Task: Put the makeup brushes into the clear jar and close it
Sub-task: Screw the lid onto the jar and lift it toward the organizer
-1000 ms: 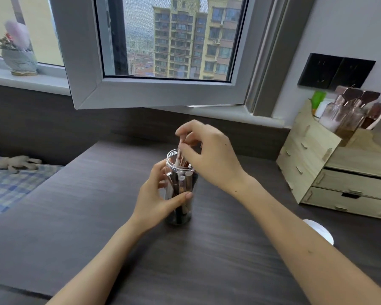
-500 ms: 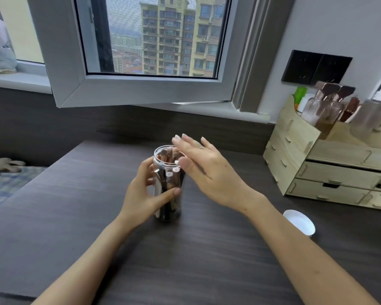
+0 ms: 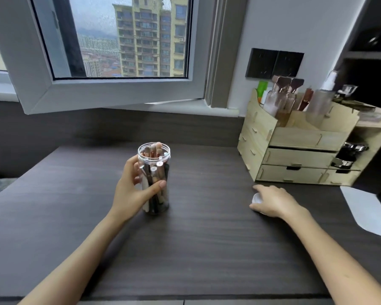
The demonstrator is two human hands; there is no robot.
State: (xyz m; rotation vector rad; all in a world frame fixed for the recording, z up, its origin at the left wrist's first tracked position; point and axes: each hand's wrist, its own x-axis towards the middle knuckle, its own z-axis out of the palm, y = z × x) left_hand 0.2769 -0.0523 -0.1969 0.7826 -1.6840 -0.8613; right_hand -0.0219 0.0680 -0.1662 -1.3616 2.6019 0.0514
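At frame centre the left hand (image 3: 134, 190) wraps the clear plastic jar (image 3: 154, 177), rose-gold makeup brushes (image 3: 152, 151) already inside and its mouth uncapped, while the right hand (image 3: 273, 200), lower right, covers the round white lid (image 3: 257, 198), grip unclear

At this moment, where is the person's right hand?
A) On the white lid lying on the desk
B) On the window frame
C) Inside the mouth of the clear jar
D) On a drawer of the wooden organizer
A: the right hand rests over the white lid on the desk, well apart from the clear jar, which the left hand holds.
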